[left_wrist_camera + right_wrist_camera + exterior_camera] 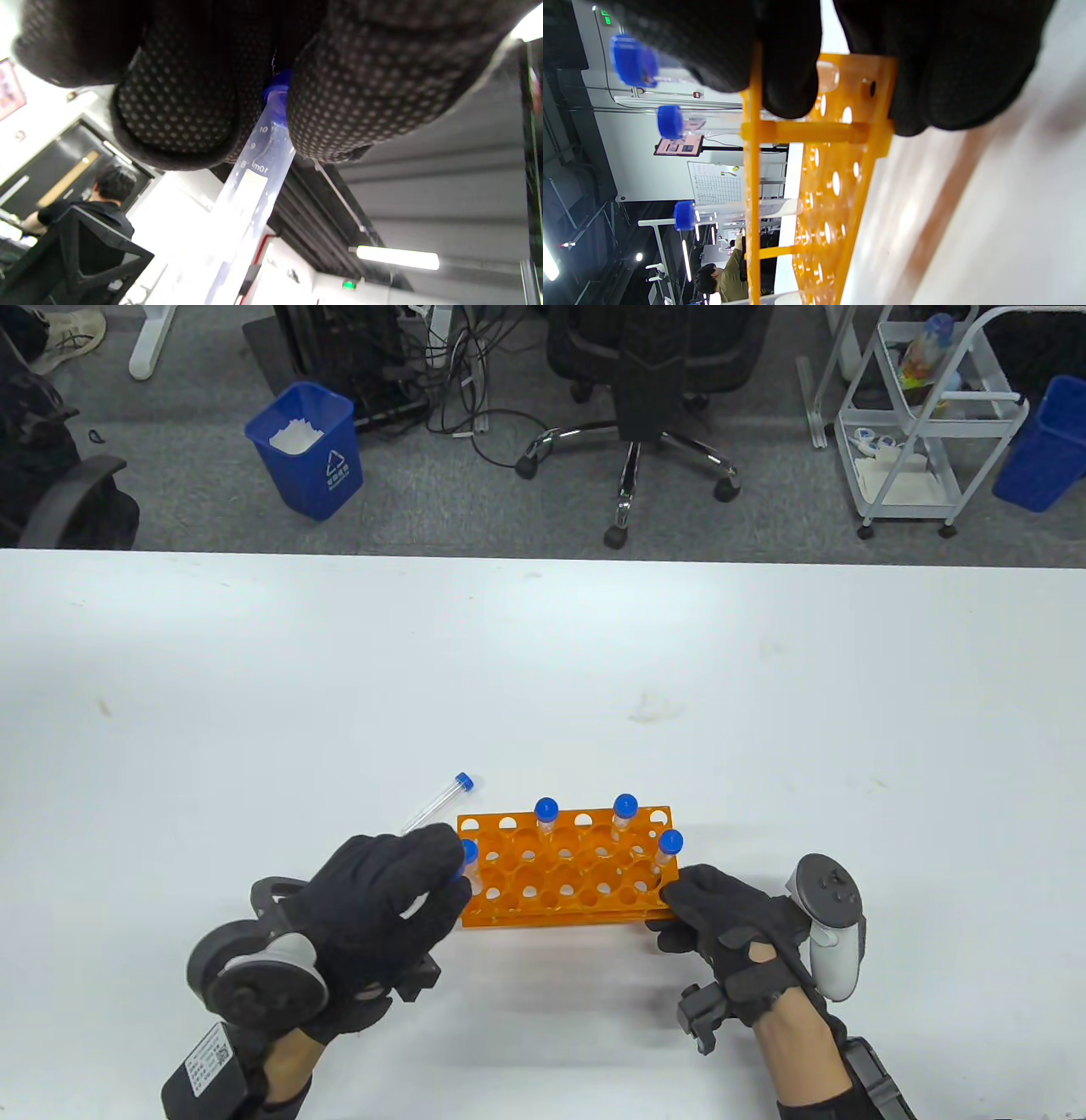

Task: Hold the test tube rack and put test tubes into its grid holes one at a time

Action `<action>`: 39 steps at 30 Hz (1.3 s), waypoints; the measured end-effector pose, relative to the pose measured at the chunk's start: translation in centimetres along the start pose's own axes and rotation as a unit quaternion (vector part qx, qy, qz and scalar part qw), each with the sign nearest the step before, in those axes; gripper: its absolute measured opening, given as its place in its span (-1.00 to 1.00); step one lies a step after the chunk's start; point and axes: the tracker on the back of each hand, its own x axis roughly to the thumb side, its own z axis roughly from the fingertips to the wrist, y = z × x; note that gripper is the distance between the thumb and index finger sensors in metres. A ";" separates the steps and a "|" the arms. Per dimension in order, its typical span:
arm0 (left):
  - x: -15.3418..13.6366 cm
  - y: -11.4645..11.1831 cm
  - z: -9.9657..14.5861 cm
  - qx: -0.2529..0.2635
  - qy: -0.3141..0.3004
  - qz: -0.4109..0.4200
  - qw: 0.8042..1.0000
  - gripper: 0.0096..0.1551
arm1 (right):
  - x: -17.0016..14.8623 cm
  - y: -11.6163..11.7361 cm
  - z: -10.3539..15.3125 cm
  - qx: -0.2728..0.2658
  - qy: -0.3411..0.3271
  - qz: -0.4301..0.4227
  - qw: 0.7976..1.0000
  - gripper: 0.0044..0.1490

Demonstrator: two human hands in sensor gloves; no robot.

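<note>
An orange test tube rack (564, 872) stands on the white table (543, 678) near the front. Three blue-capped tubes stand in it, at the back (546, 811) (625, 808) and at the right end (670, 843). My left hand (450, 867) pinches another tube just below its blue cap (468, 853) at the rack's left end. The left wrist view shows this tube (250, 199) between my fingers. Its lower end is hidden in the table view. My right hand (679, 909) grips the rack's right front corner (814, 127). One more tube (439, 802) lies on the table behind my left hand.
The table's far edge (543, 558) runs across the view, with a blue bin (305, 449), an office chair (632, 390) and a white cart (925, 415) on the floor beyond. Bare table lies left, right and behind the rack.
</note>
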 end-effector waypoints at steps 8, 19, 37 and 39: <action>2.3 -3.3 0.9 -0.034 -0.049 -0.121 0.991 -0.48 | 0.0 0.1 0.0 -0.001 -0.002 0.000 1.000 -0.49; 3.4 -5.7 1.6 -0.061 -0.074 -0.228 0.969 -0.47 | -0.1 0.1 0.1 0.001 -0.006 -0.004 1.000 -0.49; 4.1 -7.3 1.7 -0.138 -0.089 -0.323 0.932 -0.39 | -0.2 -0.1 0.1 -0.005 0.002 -0.004 1.000 -0.49; 4.1 -7.4 1.8 -0.150 -0.089 -0.332 0.927 -0.32 | -0.3 0.0 0.0 -0.004 0.006 -0.005 1.000 -0.49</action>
